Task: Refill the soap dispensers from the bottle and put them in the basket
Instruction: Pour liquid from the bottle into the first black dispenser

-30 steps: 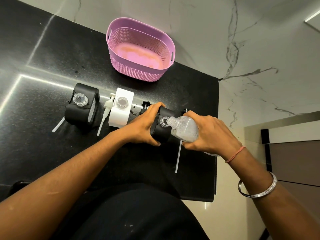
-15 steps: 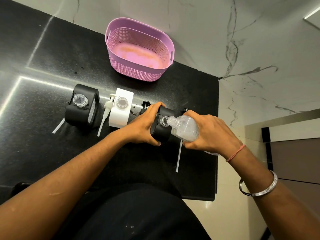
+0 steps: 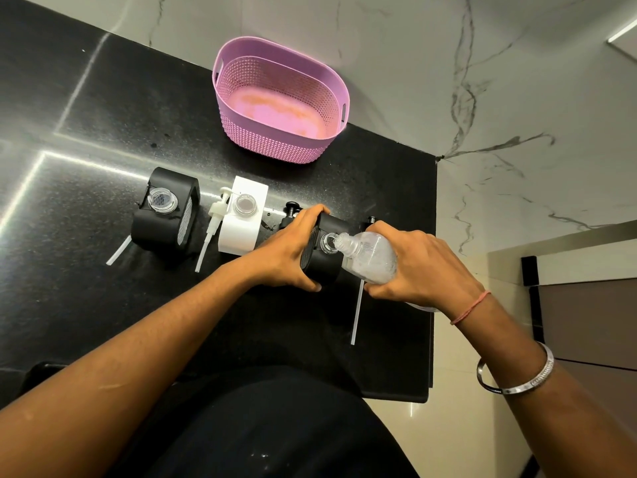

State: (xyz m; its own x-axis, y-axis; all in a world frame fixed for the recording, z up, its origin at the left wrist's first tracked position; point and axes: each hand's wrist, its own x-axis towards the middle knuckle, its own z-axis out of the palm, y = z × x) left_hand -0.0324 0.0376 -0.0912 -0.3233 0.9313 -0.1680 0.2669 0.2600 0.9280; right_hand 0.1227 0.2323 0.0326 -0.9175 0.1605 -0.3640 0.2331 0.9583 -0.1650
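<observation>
On the polished black speckled stone counter (image 3: 86, 139), the left part lies bare up to its far edge against the white marble wall (image 3: 413, 63). Nearer the middle stands an open-necked black boxy plastic soap dispenser (image 3: 165, 210), a white dip tube (image 3: 118, 250) poking out at its near left. Just beside it lies a white pump head with its tube (image 3: 213, 222), touching or nearly touching the white boxy plastic soap dispenser (image 3: 244, 220), whose neck is also open. Behind these, close to the far edge, sits the pink perforated oval plastic basket (image 3: 279, 98), well apart from the dispensers, with open counter between.

The left hand (image 3: 287, 251) curls around a second black soap dispenser (image 3: 322, 262), thumb at its near side and fingers over its far side. The right hand (image 3: 413, 267) grips a clear plastic refill bottle (image 3: 370, 257), tilted so its mouth meets the dispenser's open neck. A black pump head (image 3: 291, 208) stands behind the left hand. A loose white tube (image 3: 356, 312) lies near the counter's right edge, beyond which a cream floor (image 3: 458, 426) drops away. Bare counter stretches toward the near edge.
</observation>
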